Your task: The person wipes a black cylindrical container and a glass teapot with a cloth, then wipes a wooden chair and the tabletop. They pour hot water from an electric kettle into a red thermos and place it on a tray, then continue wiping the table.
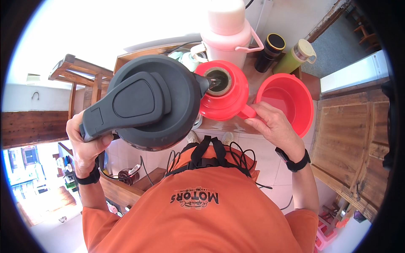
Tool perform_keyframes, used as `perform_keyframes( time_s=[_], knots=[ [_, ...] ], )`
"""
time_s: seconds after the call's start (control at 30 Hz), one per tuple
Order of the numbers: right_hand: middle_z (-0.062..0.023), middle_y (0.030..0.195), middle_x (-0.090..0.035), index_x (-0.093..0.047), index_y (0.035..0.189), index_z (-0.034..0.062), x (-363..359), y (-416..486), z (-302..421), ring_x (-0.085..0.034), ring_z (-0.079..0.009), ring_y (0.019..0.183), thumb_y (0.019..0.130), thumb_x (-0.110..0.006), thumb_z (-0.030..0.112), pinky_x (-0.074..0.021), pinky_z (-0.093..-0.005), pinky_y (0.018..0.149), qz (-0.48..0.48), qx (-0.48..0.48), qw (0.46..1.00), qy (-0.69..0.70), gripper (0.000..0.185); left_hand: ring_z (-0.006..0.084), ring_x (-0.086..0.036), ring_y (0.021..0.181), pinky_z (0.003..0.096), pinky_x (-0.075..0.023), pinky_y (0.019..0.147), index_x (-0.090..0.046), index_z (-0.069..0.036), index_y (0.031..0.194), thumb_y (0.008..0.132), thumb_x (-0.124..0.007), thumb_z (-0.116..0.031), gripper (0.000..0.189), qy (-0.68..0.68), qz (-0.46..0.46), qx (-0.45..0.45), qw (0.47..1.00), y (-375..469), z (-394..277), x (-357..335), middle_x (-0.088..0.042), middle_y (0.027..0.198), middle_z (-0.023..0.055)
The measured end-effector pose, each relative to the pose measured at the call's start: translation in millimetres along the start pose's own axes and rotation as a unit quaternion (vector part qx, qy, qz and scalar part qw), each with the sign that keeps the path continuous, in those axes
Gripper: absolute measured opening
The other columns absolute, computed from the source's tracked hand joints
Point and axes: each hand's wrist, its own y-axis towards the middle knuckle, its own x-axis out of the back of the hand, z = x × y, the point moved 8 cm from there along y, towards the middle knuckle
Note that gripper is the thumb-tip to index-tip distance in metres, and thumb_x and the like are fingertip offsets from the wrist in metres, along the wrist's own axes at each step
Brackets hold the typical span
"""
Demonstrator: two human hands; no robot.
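My left hand [87, 147] grips the handle of a dark grey electric kettle [177, 104], its lid closed. The kettle is tilted, with its spout over the uncapped mouth of a red vacuum flask [232, 107]. A thin stream of water runs from the spout into the flask's neck. On the flask's right side, my right hand [277, 125] holds its red handle between thumb and fingers. The flask's lower body is hidden from this angle.
Behind the red flask stands a large pink vacuum flask [224, 41]. A black tumbler [269, 55], a green jug [291, 60] and a red plastic tub [289, 98] are at the right. A wooden stool [84, 71] is at the left, and a wooden door [345, 142] at the right.
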Motion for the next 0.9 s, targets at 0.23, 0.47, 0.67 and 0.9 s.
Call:
perform_keyframes(
  time_s=[0.23, 0.47, 0.67, 0.9],
  knots=[
    [-0.0145, 0.089, -0.062, -0.066, 0.105, 0.0014, -1, 0, 0, -0.062, -0.0339, 0.08, 0.092, -0.069, 0.026, -0.05, -0.0416, 0.07, 0.01, -0.011, 1.0, -0.01, 0.028, 0.0108, -0.062, 0.08, 0.0242, -0.0468, 0.076, -0.071, 0.006, 0.106, 0.061, -0.082, -0.028, 0.057, 0.02, 0.004, -0.001, 1.0, 0, -5, 0, -0.07, 0.089, 0.0036],
    [-0.015, 0.089, -0.062, -0.066, 0.106, 0.0011, 0, 0, 1, -0.062, -0.0342, 0.081, 0.092, -0.069, 0.025, -0.0502, -0.0418, 0.07, 0.003, -0.001, 1.0, -0.003, 0.027, 0.0102, -0.06, 0.08, 0.024, -0.0462, 0.076, -0.07, 0.006, 0.106, 0.06, -0.079, -0.024, 0.056, 0.019, 0.006, 0.031, 0.999, 1, -9, -1, -0.069, 0.088, 0.0028],
    [-0.0143, 0.088, -0.061, -0.066, 0.106, 0.0017, -1, -1, 0, -0.062, -0.0338, 0.08, 0.092, -0.069, 0.024, -0.05, -0.0417, 0.071, 0.001, -0.002, 1.0, 0.0, 0.027, 0.0107, -0.06, 0.08, 0.0242, -0.0462, 0.077, -0.07, 0.006, 0.104, 0.059, -0.078, -0.023, 0.054, 0.021, 0.003, 0.042, 0.999, 2, -11, 1, -0.069, 0.089, 0.0036],
    [-0.0133, 0.087, -0.061, -0.067, 0.108, 0.0024, -2, 0, -2, -0.062, -0.0329, 0.08, 0.092, -0.069, 0.025, -0.0497, -0.0414, 0.071, 0.011, -0.007, 1.0, 0.009, 0.028, 0.0115, -0.061, 0.08, 0.0243, -0.0464, 0.077, -0.07, 0.006, 0.106, 0.059, -0.077, -0.024, 0.056, 0.032, 0.004, 0.03, 0.999, 4, -13, 2, -0.07, 0.089, 0.0046]
  ],
)
